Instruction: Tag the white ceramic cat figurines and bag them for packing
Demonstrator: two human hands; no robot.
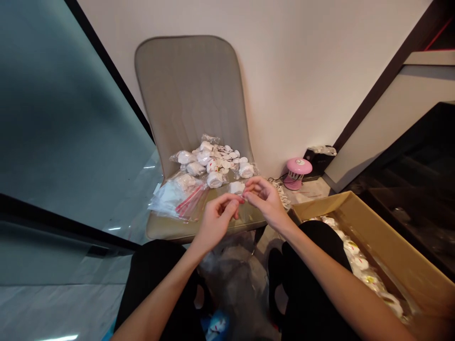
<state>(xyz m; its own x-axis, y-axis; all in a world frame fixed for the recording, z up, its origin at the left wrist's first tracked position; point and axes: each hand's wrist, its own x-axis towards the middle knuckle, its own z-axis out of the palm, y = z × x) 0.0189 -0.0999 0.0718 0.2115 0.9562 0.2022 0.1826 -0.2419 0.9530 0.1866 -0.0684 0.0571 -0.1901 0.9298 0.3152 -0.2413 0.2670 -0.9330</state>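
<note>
Just above the front of a beige chair's seat (170, 230), my left hand (217, 218) and my right hand (267, 201) meet with pinched fingers. Between them is the reddish edge of a small clear zip bag (243, 194); the rest of it is hard to make out. A bagged white roll-like item (236, 187) lies right behind my fingertips. To the left, a stack of flat clear zip bags with red strips (188, 201) rests on the seat. Farther back sits a heap of white items in clear bags (204, 157), beside many small white discs (227, 154).
At my right, a cardboard box (387, 237) holds a row of bagged white items (360, 262). A pink lamp-like device (298, 173) and a black box (320, 158) stand by the wall. A glass panel (71, 118) rises on the left.
</note>
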